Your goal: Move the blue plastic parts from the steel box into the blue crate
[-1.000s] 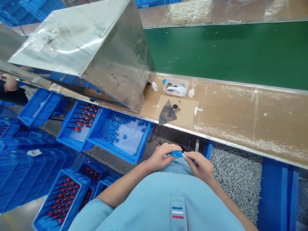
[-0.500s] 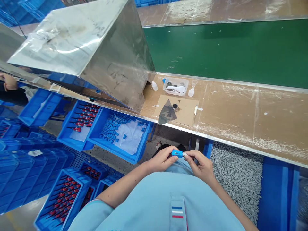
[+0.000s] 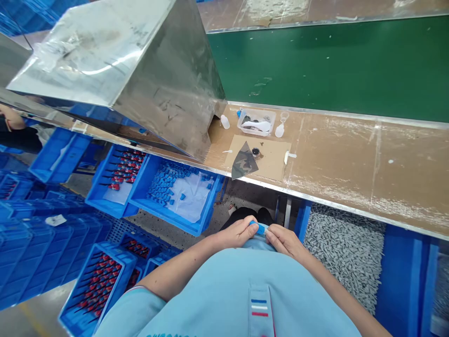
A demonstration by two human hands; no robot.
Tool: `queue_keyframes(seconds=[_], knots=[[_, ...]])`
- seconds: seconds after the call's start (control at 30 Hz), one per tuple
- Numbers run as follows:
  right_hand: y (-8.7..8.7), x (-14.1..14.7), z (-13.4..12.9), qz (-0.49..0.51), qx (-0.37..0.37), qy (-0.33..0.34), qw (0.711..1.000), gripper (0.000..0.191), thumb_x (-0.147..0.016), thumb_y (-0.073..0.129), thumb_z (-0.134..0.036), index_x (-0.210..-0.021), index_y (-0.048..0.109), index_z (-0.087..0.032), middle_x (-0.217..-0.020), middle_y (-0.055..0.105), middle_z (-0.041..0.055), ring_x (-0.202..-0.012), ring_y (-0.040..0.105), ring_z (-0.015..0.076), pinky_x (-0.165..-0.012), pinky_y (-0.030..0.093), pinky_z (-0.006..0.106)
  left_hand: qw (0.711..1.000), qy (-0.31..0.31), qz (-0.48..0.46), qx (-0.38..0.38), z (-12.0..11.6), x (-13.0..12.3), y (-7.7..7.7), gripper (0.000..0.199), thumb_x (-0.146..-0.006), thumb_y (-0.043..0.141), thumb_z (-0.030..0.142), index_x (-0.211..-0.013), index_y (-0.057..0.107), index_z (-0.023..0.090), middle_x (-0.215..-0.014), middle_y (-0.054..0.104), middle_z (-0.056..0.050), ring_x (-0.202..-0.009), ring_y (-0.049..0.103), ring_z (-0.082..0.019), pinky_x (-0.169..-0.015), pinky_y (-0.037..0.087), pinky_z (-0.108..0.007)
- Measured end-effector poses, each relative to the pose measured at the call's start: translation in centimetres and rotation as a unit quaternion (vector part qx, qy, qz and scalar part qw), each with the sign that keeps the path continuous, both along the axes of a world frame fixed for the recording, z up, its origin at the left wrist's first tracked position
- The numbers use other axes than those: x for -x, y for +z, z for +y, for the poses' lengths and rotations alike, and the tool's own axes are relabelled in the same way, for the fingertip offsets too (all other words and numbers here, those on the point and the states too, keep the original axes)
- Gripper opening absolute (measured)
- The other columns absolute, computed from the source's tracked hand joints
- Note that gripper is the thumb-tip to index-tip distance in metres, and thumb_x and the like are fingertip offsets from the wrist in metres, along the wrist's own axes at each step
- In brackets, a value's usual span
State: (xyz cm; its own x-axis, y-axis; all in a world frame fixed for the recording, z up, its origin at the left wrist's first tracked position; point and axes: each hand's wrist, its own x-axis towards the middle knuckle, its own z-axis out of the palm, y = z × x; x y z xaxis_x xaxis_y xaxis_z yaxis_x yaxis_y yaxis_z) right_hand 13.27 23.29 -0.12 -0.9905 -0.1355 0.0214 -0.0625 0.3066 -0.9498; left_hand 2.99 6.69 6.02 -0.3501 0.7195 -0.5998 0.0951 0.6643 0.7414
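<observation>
- While both hands work at chest height, the left hand (image 3: 237, 233) grip is clenched on a small blue plastic part (image 3: 258, 228), its fingers wrapped over most of it
- Right hand (image 3: 285, 241) grip is pinched closed at the part's end, fingertips touching it; anything smaller held there is hidden
- Part sits between the hands, just above the light blue shirt (image 3: 228, 299)
- Bench (image 3: 368, 173) at 12 o'clock from the hands, with a cardboard sheet (image 3: 270, 161) on it
- On the sheet: camouflage-patterned triangular piece (image 3: 243, 161), small black round item (image 3: 256, 152)
- Just beyond the sheet: clear plastic box (image 3: 256, 122), white squeeze bottle (image 3: 279, 131)
- Green conveyor belt (image 3: 315, 61) past the bench, stainless steel hopper (image 3: 147, 79) at 11 o'clock
- Blue crate (image 3: 164, 220) of small blue parts at 10 o'clock, blue crate (image 3: 101, 196) of red-tipped parts beside it
- Grey parts heap (image 3: 343, 257) at 3 o'clock
- Another person's hand (image 3: 12, 119) far off at 10 o'clock
</observation>
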Motion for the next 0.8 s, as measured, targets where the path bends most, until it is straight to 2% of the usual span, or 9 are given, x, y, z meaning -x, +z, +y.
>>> queue_keyframes(seconds=[0.23,0.43,0.57,0.8], knots=[[-1.4,-0.9,-1.1,0.013,0.048,-0.044,0.998,0.043,-0.098,0.033,-0.042,-0.067,0.052,-0.02,-0.06,0.05,-0.0001,-0.056,0.049,0.0114,-0.053,0.038,0.022,0.998,-0.034,0.012,0.052,-0.1,0.1,-0.1,0.035,-0.091,0.025,0.051,-0.097,0.04,0.02,-0.075,0.046,0.001,-0.076,0.047,-0.017,-0.072,0.038,-0.029],[-0.7,-1.4,-1.5,-0.007,0.048,-0.073,0.996,0.042,-0.098,0.036,-0.04,-0.066,0.053,-0.019,-0.061,0.05,0.0005,-0.058,0.049,0.0118,-0.056,0.04,0.023,0.998,-0.047,0.02,0.047,0.1,-0.1,-0.5,0.032,-0.09,0.026,0.05,-0.097,0.038,0.02,-0.077,0.045,0.0,-0.078,0.047,-0.018,-0.074,0.039,-0.031],[-0.2,-1.5,-1.6,-0.009,0.054,-0.083,0.995,0.042,-0.097,0.037,-0.04,-0.065,0.055,-0.02,-0.061,0.051,0.0007,-0.057,0.048,0.0123,-0.056,0.041,0.024,0.998,-0.057,0.013,0.03,0.1,0.0,-0.2,0.031,-0.09,0.025,0.05,-0.094,0.036,0.021,-0.079,0.045,0.0,-0.079,0.047,-0.018,-0.075,0.039,-0.031],[-0.2,-1.4,-1.6,-0.006,0.039,-0.091,0.995,0.043,-0.097,0.037,-0.042,-0.066,0.057,-0.02,-0.06,0.052,0.0011,-0.055,0.05,0.0128,-0.054,0.042,0.025,0.997,-0.066,0.021,0.026,0.2,0.2,-0.3,0.029,-0.09,0.027,0.048,-0.093,0.035,0.02,-0.08,0.045,-0.001,-0.077,0.048,-0.018,-0.074,0.04,-0.032]])
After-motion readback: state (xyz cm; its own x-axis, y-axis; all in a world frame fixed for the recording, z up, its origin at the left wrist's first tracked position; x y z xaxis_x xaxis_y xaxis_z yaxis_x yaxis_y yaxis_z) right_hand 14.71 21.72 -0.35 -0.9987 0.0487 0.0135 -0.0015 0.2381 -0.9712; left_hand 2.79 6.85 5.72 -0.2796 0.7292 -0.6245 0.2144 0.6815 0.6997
